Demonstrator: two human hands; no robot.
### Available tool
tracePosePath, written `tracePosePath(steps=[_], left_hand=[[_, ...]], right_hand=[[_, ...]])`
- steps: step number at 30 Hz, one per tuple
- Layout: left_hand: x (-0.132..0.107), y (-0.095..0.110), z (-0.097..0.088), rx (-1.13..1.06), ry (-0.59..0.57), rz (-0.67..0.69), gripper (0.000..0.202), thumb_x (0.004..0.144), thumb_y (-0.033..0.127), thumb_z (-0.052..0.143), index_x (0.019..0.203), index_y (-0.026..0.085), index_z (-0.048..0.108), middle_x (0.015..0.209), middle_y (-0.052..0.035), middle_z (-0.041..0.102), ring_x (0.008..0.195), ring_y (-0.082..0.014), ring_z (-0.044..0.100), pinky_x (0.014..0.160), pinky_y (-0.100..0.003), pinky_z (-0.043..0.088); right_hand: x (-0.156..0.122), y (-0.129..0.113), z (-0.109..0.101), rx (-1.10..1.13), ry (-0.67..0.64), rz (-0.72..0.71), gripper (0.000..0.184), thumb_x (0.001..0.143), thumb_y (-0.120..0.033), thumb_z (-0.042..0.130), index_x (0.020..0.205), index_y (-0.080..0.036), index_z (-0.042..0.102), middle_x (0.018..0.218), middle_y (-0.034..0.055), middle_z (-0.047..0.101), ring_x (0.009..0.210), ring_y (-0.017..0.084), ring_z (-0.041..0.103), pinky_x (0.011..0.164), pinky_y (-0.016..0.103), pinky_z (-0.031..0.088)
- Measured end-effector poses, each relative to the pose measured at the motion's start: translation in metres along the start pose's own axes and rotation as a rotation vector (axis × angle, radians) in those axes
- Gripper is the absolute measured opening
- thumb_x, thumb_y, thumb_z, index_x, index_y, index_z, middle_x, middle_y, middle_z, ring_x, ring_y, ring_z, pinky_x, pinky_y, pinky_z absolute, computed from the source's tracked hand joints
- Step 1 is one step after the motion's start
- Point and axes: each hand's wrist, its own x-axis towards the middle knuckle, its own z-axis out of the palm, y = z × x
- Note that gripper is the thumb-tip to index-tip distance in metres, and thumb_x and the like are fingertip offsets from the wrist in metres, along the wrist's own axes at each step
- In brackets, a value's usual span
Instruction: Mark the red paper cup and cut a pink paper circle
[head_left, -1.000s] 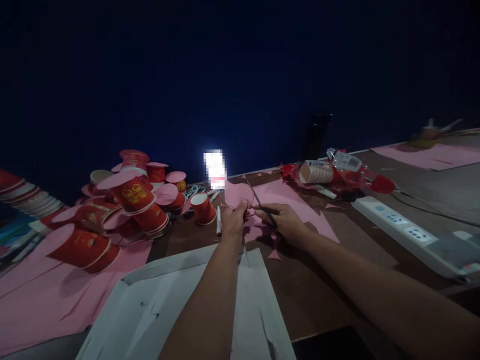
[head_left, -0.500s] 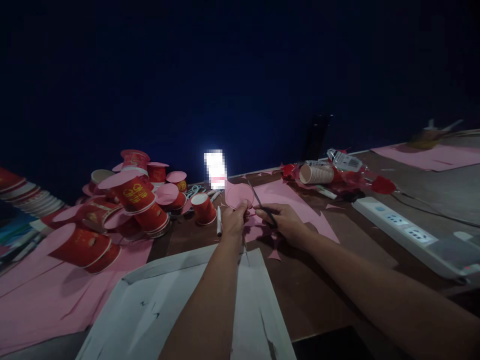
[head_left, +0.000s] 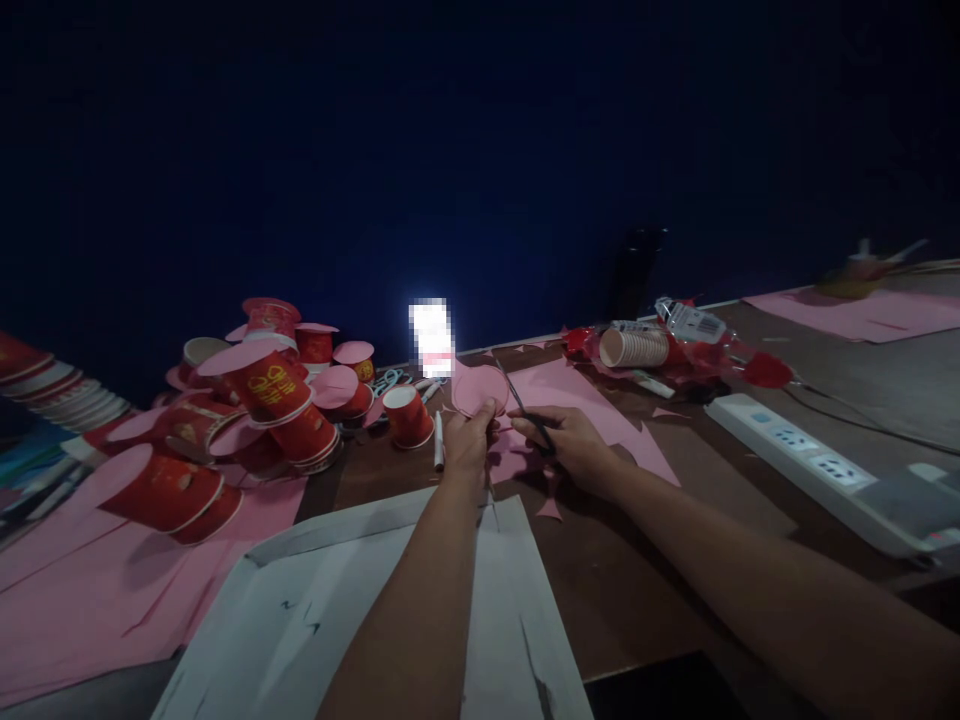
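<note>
My left hand (head_left: 472, 440) pinches the lower edge of a pink paper piece (head_left: 480, 388) that has a round outline drawn on it. In my right hand (head_left: 574, 440) is a pair of dark-handled scissors (head_left: 535, 420), its blades pointing up and left beside the paper's right edge. A larger pink sheet (head_left: 570, 395) lies on the table beneath and beyond my right hand. To the left of my left hand stand a red paper cup (head_left: 406, 418) and a white marker (head_left: 439, 442).
Red cups topped with pink paper discs (head_left: 255, 390) crowd the left side. A white box lid (head_left: 360, 600) lies under my left forearm. Rightward are a power strip (head_left: 795, 460), a stack of paper cups (head_left: 637, 347) and pink scraps (head_left: 550, 510). A bright blurred rectangle (head_left: 432, 335) glows behind.
Almost nothing differs. Both hands, the paper and the scissors keep practically the same places, with only a very slight shift of the whole view.
</note>
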Motion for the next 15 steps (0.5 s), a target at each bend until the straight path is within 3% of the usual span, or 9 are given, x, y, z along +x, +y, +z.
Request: tracePosePath(steps=[10,15], left_hand=[[0.0026,-0.0019,-0.0017,-0.002,-0.024,0.056,0.035,0.059,0.042,0.077,0.072,0.013,0.063,0.057,0.0004,0.058,0.049,-0.0066,0.051,0.049,-0.019,0.041],[0.0023,-0.0019,-0.0022,0.073,-0.009,0.030,0.040,0.059,0.048,0.076,0.074,0.014,0.062,0.057,0.0007,0.058,0.045,-0.0076,0.049,0.045,-0.021,0.039]], right_hand=[[-0.0010,-0.0027,0.0014,-0.009,0.011,0.027,0.052,0.065,-0.049,0.074,0.104,-0.015,0.073,0.071,0.0023,0.063,0.055,0.008,0.048,0.043,0.019,0.038],[-0.0024,-0.0068,0.0007,-0.002,0.005,0.037,0.047,0.065,-0.045,0.075,0.102,-0.017,0.074,0.070,0.0013,0.063,0.058,0.009,0.050,0.045,0.019,0.039]])
